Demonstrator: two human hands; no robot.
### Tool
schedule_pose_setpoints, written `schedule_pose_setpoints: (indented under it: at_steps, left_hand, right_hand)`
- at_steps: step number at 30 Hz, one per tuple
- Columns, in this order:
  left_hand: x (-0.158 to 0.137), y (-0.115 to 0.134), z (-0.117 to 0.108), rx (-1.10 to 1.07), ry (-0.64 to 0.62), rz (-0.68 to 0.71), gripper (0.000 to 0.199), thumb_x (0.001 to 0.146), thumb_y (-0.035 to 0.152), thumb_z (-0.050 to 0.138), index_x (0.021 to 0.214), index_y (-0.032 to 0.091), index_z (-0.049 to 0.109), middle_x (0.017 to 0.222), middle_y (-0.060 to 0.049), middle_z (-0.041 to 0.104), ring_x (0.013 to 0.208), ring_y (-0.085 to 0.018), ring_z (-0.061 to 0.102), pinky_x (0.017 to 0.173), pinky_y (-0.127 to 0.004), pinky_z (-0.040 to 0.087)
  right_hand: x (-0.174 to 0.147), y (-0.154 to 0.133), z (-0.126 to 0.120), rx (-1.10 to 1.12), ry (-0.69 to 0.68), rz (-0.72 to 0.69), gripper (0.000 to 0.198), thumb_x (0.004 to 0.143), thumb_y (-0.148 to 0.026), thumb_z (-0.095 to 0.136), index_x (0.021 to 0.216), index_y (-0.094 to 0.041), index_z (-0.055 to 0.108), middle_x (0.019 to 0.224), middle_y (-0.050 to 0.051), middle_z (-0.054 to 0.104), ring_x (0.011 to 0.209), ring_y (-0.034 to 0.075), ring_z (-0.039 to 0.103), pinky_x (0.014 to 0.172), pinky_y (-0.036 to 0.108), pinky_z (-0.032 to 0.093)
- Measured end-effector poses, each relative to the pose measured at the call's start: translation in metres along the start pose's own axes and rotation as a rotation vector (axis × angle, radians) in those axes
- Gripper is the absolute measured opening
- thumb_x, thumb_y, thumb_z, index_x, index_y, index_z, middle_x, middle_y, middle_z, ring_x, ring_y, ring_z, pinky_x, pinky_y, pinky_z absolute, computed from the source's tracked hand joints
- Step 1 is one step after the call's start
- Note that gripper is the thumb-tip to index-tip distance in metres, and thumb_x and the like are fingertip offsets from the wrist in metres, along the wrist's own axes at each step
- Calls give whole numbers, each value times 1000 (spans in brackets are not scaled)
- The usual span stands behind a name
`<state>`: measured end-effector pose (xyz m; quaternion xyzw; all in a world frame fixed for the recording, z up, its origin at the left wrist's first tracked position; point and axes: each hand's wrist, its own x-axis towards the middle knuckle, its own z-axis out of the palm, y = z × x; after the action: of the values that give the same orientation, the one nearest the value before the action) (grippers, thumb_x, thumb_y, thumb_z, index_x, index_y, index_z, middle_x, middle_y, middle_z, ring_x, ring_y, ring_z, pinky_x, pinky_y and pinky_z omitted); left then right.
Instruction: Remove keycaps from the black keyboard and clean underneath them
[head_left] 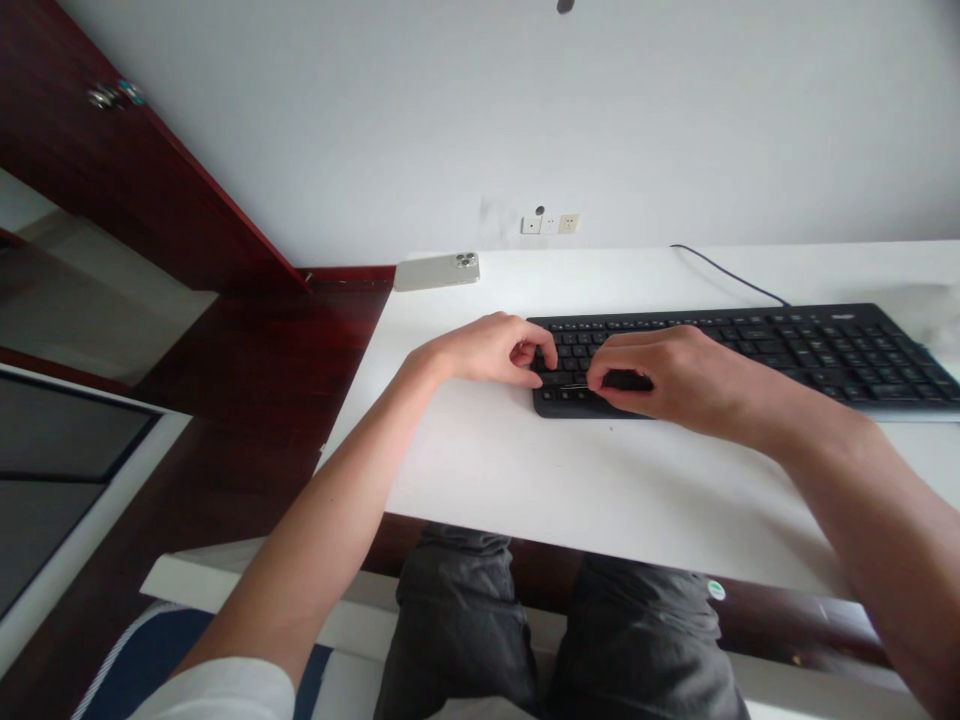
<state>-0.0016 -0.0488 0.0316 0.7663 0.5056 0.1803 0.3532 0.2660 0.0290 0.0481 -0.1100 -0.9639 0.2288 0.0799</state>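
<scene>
My left hand [487, 350] & right hand [660, 375] sit on the black keyboard's [787, 350] left end. Fingers curled, pinching a thin dark thing [577, 386] btwn them; can't tell what. Phone [436, 271] lies behind the keyboard, far left.

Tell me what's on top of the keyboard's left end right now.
Both hands rest there: the left hand and right hand on the keyboard, pinching something thin and dark between them. The keys beneath are covered.

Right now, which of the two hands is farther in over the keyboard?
The right hand: it lies across the keyboard's lower left keys, while the left hand only reaches the left edge.
</scene>
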Motion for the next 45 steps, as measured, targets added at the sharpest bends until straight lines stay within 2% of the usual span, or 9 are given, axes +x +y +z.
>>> schedule_pose_setpoints:
  at_steps: [9, 16, 24, 31, 39, 45]
  left_hand:
    - [0, 2, 0, -18, -4, -10, 23, 79, 23, 78, 101, 21, 80, 71, 4, 50, 66, -12, 47, 65, -27, 37]
    - [1, 2, 2, -2, -7, -1, 24, 80, 25, 79, 104, 21, 79, 72, 4, 52, 66, -12, 48, 66, -27, 37]
    - [2, 7, 7, 27, 14, -3, 20, 81, 24, 75, 101, 21, 76, 71, 5, 52, 64, -12, 48, 66, -27, 37]
    - [2, 9, 7, 37, 29, -29, 18, 79, 24, 75, 96, 21, 73, 69, 6, 53, 63, -11, 48, 65, -27, 35]
    - [2, 10, 8, 34, 5, -34, 18, 80, 23, 71, 97, 22, 72, 71, 6, 50, 64, -12, 46, 63, -27, 36]
    - [4, 11, 10, 87, 18, -41, 23, 78, 25, 72, 101, 22, 72, 70, 5, 52, 63, -12, 48, 63, -28, 34]
  right_hand:
    - [1, 9, 9, -40, -2, -18, 23, 98, -24, 57, 92, -25, 79, 93, 4, 79, 79, 20, 73, 75, 32, 53]
    - [-3, 6, 4, -10, -16, 44, 27, 101, -28, 58, 114, -30, 82, 109, 0, 85, 89, 23, 79, 81, 35, 57]
    - [-6, 10, -4, 6, -81, 44, 25, 101, -25, 58, 109, -29, 81, 107, 0, 84, 88, 21, 79, 79, 34, 56]
    - [-4, 7, -2, -26, -59, 116, 23, 99, -26, 61, 104, -31, 82, 99, -4, 85, 78, 20, 77, 74, 33, 54]
    - [0, 0, 7, -25, -57, 69, 27, 97, -14, 56, 100, -26, 81, 102, 0, 84, 86, 20, 77, 79, 33, 54]
    - [-1, 2, 2, 22, -82, 115, 23, 98, -19, 60, 99, -29, 81, 93, -5, 83, 76, 16, 75, 74, 30, 51]
